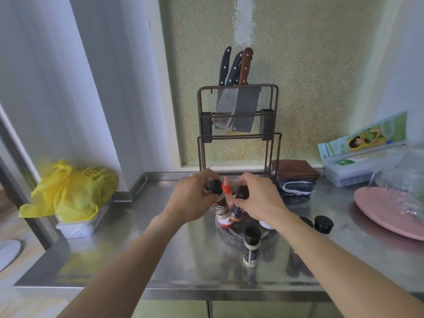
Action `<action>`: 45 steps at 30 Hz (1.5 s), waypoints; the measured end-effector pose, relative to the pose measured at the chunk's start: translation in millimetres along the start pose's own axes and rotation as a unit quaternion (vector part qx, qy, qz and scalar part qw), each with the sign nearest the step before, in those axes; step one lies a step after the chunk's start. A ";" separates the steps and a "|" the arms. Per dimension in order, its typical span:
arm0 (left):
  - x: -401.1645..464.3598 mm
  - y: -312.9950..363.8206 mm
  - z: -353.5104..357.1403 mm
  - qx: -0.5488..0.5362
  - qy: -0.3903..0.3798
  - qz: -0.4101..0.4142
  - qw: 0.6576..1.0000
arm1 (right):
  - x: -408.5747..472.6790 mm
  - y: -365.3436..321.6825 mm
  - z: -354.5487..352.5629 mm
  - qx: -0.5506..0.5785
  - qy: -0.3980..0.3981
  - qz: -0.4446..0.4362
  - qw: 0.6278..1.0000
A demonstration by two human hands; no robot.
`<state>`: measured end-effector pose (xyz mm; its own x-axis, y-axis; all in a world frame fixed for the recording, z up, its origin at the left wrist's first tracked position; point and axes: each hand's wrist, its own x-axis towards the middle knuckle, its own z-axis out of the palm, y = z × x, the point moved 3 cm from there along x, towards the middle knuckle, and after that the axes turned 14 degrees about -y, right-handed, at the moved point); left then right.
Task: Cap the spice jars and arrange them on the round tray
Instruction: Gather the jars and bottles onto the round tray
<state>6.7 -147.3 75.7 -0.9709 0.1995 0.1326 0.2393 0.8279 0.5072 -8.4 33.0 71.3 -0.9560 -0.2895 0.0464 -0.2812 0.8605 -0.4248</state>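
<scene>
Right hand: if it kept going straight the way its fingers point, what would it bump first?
The right hand points left and a bit away, gripping a black-capped jar. Straight on, it would likely meet the red-tipped bottle first, then the left hand. Depth is hard to judge here.

My counter [183, 260] is brushed steel, glossy and reflective. The yellow bag [75, 191] is thin crinkled plastic. The knife rack [238, 125] is matt dark metal wire; the cleaver blades [245, 106] shiny steel. The folded cloths [293, 177] look soft, and the pink plate [387, 210] smooth
</scene>
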 end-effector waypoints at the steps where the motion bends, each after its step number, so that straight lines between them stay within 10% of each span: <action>1: 5.8 5.9 8.7 0.006 -0.014 0.005 1.000 | -1.2 6.2 -0.4 -0.010 -0.005 0.013 1.000; 31: 4.0 0.9 76.3 0.122 -0.046 0.000 0.991 | -13.7 45.5 26.5 0.027 -0.043 -0.002 0.999; 45: -36.4 22.8 122.6 -0.144 -0.033 -0.047 0.988 | -56.8 53.3 43.3 0.009 -0.057 -0.012 0.998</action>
<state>46.4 -71.4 -22.0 -0.9850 0.1708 0.0233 0.1324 0.6629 0.7369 34.6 77.2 6.9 -0.9330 -0.3571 -0.0449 -0.3021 0.8448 -0.4416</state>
